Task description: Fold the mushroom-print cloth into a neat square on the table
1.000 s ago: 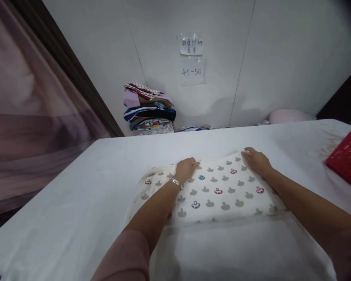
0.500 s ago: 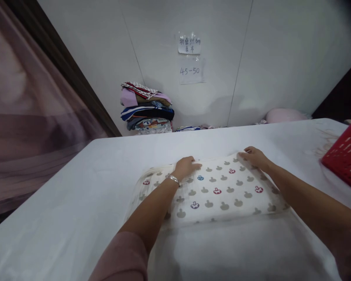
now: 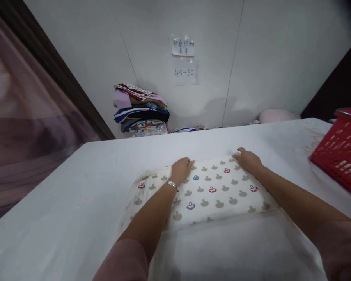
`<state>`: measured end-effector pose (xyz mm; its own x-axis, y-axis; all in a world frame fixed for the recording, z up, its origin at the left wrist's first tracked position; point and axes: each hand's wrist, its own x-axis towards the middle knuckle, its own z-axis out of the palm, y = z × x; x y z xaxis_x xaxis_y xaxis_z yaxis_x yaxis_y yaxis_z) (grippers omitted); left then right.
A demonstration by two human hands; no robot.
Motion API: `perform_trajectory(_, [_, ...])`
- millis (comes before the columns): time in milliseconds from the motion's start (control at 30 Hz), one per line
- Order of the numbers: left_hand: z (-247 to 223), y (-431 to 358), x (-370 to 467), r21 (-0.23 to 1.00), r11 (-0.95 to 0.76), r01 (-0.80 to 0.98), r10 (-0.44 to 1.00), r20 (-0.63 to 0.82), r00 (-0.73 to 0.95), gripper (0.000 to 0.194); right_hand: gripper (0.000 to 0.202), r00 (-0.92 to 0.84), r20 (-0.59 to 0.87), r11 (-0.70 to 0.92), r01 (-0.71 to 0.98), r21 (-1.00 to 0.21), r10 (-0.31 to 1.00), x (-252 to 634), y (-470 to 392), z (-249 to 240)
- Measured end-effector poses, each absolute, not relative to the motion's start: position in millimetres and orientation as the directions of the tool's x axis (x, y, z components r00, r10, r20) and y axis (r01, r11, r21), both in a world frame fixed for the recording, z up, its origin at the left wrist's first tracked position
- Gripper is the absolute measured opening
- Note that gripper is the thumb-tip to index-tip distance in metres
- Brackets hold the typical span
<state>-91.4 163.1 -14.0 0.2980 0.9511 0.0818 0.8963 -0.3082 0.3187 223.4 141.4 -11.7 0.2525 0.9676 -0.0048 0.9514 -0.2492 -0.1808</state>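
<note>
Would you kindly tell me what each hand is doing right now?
Left hand: pinching the printed cloth's far edge.
Right hand: pinching its far right corner.

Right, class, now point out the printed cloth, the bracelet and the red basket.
Printed cloth [image 3: 212,195]: head view, middle of the printed part.
Bracelet [image 3: 172,184]: head view, top of the band.
Red basket [image 3: 339,153]: head view, its slotted side wall.
</note>
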Motion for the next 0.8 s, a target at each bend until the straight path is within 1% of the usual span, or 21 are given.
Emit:
perform_trajectory(100, [-18, 165, -90, 0.269, -0.313, 0.911, 0.949, 0.121, 0.290, 0.029, 0.050, 0.262, -0.009, -0.261, 0.953, -0.154, 0.965, 221, 140, -11])
perform_trajectory(267, [-20, 168, -89, 0.272, -0.305, 0.913, 0.952, 0.128, 0.279, 0.028, 0.051, 0.286, -0.057, -0.292, 0.946, -0.139, 0.956, 218, 142, -5])
perform_trajectory(333, [-15, 162, -92, 0.265, -0.316, 0.911, 0.947, 0.150, 0.285, 0.028, 0.057, 0.295, -0.090, -0.306, 0.936, -0.175, 0.951, 220, 140, 0])
perform_trajectory(400, [-8, 150, -100, 0.254, -0.345, 0.904, 0.934, 0.186, 0.304, 0.030, 0.068, 0.286, -0.130, -0.309, 0.926, -0.219, 0.949, 224, 133, 5])
perform_trajectory(500, [2, 117, -121, 0.268, -0.406, 0.874, 0.910, 0.205, 0.360, 0.037, 0.077, 0.269, -0.175, -0.306, 0.921, -0.240, 0.947, 232, 111, 7])
perform_trajectory(567, [6, 88, -140, 0.285, -0.432, 0.856, 0.900, 0.196, 0.390, 0.038, 0.078, 0.269, -0.184, -0.310, 0.916, -0.255, 0.945, 238, 91, 6])
perform_trajectory(633, [5, 58, -163, 0.276, -0.450, 0.849, 0.890, 0.220, 0.400, 0.037, 0.078, 0.272, -0.185, -0.316, 0.904, -0.288, 0.944, 244, 68, 3])
perform_trajectory(733, [-3, 17, -207, 0.243, -0.457, 0.856, 0.869, 0.328, 0.371, 0.036, 0.076, 0.292, -0.167, -0.333, 0.877, -0.347, 0.942, 250, 31, 0])
perform_trajectory(800, [-11, -5, -238, 0.227, -0.431, 0.873, 0.858, 0.402, 0.319, 0.038, 0.074, 0.309, -0.138, -0.338, 0.854, -0.396, 0.941, 253, 8, -3])
